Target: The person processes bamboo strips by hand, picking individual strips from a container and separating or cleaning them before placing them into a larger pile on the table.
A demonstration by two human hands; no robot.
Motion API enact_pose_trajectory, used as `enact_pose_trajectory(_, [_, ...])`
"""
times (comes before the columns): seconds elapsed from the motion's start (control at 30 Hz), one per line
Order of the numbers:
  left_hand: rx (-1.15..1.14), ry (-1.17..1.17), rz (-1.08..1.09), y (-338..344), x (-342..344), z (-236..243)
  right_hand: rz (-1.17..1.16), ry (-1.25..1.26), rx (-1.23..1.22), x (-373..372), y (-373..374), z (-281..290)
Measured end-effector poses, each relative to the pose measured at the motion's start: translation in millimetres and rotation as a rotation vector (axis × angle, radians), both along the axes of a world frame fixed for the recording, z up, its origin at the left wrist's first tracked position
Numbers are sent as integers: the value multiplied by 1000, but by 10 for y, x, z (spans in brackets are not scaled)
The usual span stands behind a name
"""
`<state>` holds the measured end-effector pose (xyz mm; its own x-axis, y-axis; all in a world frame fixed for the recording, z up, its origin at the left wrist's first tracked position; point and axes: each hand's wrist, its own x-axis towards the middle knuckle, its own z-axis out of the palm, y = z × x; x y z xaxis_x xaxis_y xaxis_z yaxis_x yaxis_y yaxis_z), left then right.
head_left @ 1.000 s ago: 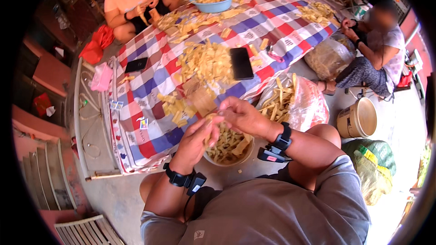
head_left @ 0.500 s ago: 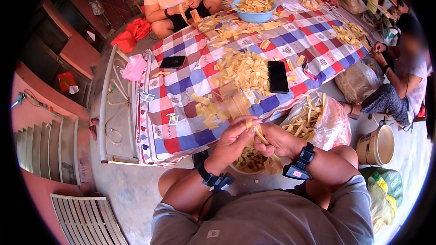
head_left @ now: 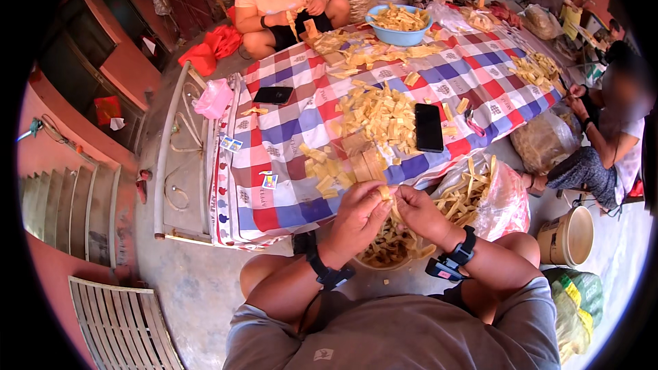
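Note:
My left hand and my right hand are close together above the near edge of a cloth-covered table. Between them is a pale yellow flat strip, folded or rolled at its upper end. My left thumb and fingers pinch that end; my right fingers close on the strip beside it, partly hiding it. Below my hands, a round container of similar strips shows in part. Just beyond them lie a flat tan block and a pile of small folded yellow pieces.
A black phone lies beside the pile, another dark phone farther left. A blue basin of strips stands at the far side. Right of my hands are an open plastic bag and a bucket. Several people sit around.
My hands have turned and drawn slightly apart, and the strip's end is now a compact fold at my left fingertips. The whole view has shifted a little.

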<state>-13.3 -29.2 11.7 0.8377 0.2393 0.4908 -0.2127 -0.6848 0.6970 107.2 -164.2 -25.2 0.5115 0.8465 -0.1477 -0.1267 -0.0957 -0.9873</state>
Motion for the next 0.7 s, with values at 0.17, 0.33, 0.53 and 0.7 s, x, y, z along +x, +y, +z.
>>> enact_pose_trajectory(0.17, [252, 47, 138, 8, -28, 56, -278, -656, 57, 37, -2, 217])
enact_pose_trajectory(0.33, [-37, 127, 64, 9, 9, -62, -216, -597, 181, 80, -45, 358])
enact_pose_trajectory(0.53, [-726, 226, -72, -68, -23, -107, -74, -172, 205, 24, -46, 266])
enact_pose_trajectory(0.7, [-741, 248, -105, -57, -8, -79, -6, -76, 203, 57, -74, 299])
